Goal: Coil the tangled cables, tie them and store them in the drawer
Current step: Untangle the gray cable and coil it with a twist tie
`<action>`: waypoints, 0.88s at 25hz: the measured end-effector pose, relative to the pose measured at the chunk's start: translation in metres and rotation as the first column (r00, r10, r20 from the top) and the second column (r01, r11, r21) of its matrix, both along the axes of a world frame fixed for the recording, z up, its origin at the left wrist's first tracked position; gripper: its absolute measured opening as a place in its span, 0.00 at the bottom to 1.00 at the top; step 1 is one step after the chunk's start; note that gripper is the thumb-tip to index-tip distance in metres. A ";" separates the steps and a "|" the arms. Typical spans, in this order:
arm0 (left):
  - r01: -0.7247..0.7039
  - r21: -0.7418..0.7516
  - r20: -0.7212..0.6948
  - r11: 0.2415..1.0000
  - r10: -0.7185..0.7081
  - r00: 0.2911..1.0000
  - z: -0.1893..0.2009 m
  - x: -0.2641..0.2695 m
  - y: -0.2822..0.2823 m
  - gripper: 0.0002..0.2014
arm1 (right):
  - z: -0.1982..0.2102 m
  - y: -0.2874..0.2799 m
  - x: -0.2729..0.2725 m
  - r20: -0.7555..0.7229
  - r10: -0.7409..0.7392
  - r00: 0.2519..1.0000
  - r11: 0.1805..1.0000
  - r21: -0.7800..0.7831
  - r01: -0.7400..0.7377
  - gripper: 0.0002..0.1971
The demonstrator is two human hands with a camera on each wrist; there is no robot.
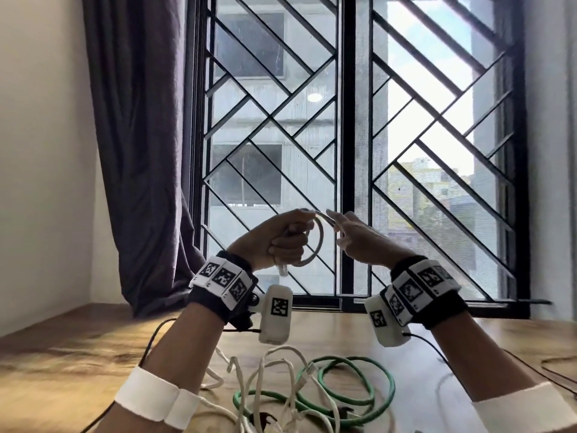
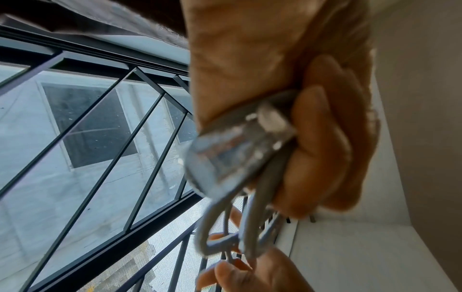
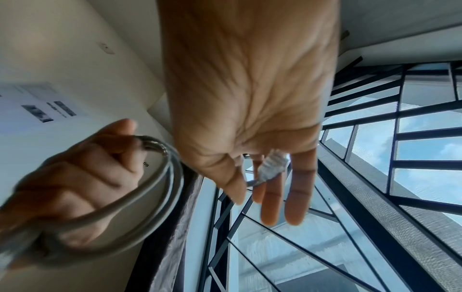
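Your left hand clenches a nearly wound grey cable coil, your right hand seemingly pinching its clear plug; green cable and white cords lie tangled lower centre, untied, unstored.

Left grip: my fist clasps the coiled grey cable.
Right grip: my fingers pinch its end.
Counter: green cable, white cable tangled.
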State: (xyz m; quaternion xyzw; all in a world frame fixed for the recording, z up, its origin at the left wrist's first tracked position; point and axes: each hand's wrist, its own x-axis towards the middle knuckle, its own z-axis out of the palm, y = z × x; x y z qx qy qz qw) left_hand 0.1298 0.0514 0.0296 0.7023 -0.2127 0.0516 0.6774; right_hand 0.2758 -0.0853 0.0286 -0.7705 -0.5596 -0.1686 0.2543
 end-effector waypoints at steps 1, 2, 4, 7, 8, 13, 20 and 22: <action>-0.011 0.035 -0.035 0.999 0.012 0.999 -0.001 0.001 -0.002 0.21 | 0.002 -0.004 0.002 -0.039 0.027 0.999 1.000 0.004 -0.027 0.34; -0.009 0.061 -0.069 0.998 0.013 0.998 -0.003 0.001 -0.003 0.20 | 0.004 -0.008 0.002 -0.086 0.071 0.994 0.997 -0.005 -0.071 0.35; 0.033 0.098 -0.129 0.995 -0.020 0.991 -0.006 0.002 -0.004 0.20 | 0.007 -0.018 0.002 -0.149 0.161 0.976 0.986 -0.019 -0.166 0.38; 0.095 0.161 -0.215 0.982 -0.059 0.975 -0.010 0.001 -0.006 0.22 | 0.012 -0.031 -0.007 -0.114 0.296 0.948 0.955 0.006 -0.297 0.37; 0.109 0.172 -0.232 0.979 -0.068 0.970 -0.011 0.001 -0.006 0.23 | 0.013 -0.033 -0.013 -0.123 0.349 0.929 0.937 0.014 -0.350 0.35; 0.131 0.105 -0.175 0.986 -0.111 0.978 -0.009 -0.002 -0.004 0.16 | 0.018 -0.024 -0.029 -0.022 0.445 0.895 0.895 -0.018 -0.445 0.14; -0.437 0.187 0.027 0.880 0.440 0.898 0.003 0.003 -0.021 0.20 | 0.012 -0.006 -0.014 0.222 0.198 0.955 0.975 0.059 -0.216 0.11; -0.569 0.204 0.094 0.796 0.563 0.821 0.005 0.004 -0.026 0.19 | 0.008 -0.003 -0.015 0.259 0.145 0.955 0.977 0.117 -0.180 0.11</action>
